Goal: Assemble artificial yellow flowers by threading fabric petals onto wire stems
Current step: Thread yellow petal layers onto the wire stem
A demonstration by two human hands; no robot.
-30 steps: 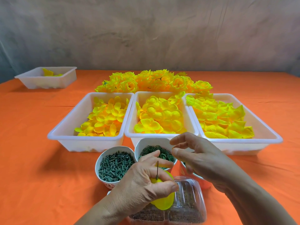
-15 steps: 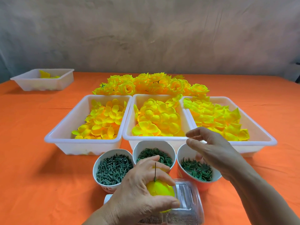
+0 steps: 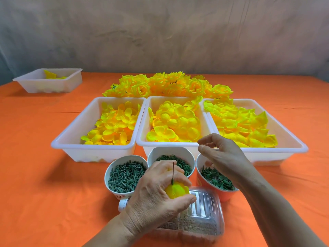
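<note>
Left hand: the fingers wrap the yellow bud, so only its upper face shows; the foot of the wire stem is buried in it

Right hand: too small to tell whether thumb and forefinger pinch anything; the hand screens the far rim and part of the contents of the red cup

Both forearms run off the bottom edge

Clear plastic box: left part covered by the left wrist, contents blurred

Far tray: contents mostly behind its frosted wall

Finished flowers: lower part hidden behind the middle tray and its neighbours
</note>
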